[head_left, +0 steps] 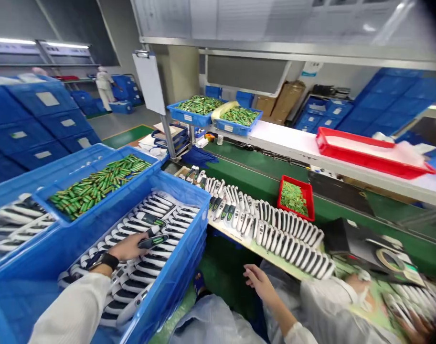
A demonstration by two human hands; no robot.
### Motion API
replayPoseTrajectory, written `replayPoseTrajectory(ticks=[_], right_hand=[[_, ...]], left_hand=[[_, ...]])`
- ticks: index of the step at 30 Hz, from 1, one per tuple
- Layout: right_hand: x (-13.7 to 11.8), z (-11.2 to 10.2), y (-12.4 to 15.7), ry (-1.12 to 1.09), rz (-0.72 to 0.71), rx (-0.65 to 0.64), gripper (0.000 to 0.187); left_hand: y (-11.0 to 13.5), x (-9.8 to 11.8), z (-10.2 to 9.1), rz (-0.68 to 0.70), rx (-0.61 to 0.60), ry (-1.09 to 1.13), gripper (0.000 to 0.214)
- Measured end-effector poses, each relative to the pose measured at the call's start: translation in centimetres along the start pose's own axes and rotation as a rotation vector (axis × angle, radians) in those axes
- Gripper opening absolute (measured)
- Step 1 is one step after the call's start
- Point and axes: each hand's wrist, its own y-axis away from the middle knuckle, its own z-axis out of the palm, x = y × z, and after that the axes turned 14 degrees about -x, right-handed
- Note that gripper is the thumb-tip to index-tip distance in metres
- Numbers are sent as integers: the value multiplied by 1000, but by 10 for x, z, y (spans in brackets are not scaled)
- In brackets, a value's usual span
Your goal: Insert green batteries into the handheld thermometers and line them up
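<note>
My left hand, with a dark watch on its wrist, reaches into a large blue crate. Its fingers close around a slim handheld device with a dark front and a green mark. Rows of similar white-and-dark handheld devices lie beneath it, and another dark-fronted one rests just beyond the fingertips. My right hand hangs in the air before the bench edge, fingers loosely apart and holding nothing. Rows of white devices stand on the bench beyond it.
A blue tray of green cylinders sits across the crate's far side. On the green bench are a red bin of small green pieces and a tape roll. A co-worker's sleeve is close on the right. Above runs a white shelf.
</note>
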Motion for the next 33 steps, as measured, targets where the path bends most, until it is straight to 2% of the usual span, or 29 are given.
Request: replayPoseTrajectory(ticks=[2,6,10,12,14,15,17,19,21,24,27,30,33], right_hand=[[-39,13,-8,26,-60,-60,62],[-113,38,-21,56,-207,-208,56],[-186,52,-34,82,-354,-149,45],[-225,55,-41,157,-466,-116,39],[-261,59,-54,319,-599,-116,33],[-277,62,-62,421,-671,-112,31],[-300,72,-84,608,-802,-59,28],[-310,88,-108,711,-863,6,27],[-308,105,-128,762,-867,63,24],[-296,123,-144,785,-919,129,16],[-289,126,-145,756,-994,117,13],[-290,121,-143,733,-1026,80,14],[-291,117,-143,721,-1035,33,16]], left_hand=[[2,-12,-2,-30,-41,1,33],[-3,-27,5,-219,-51,-85,31],[-7,-28,12,-270,-31,-18,32],[-6,-23,11,-303,-10,-3,35],[-5,-12,7,-312,70,-5,34],[-6,-4,5,-277,136,9,32],[-13,17,0,-119,271,91,30],[-33,43,-5,76,349,209,29],[-63,67,-9,154,355,254,28],[-117,94,-13,18,363,220,27],[-158,108,-14,-136,401,179,35],[-180,114,-13,-259,443,162,48],[-190,117,-9,-315,452,176,52]])
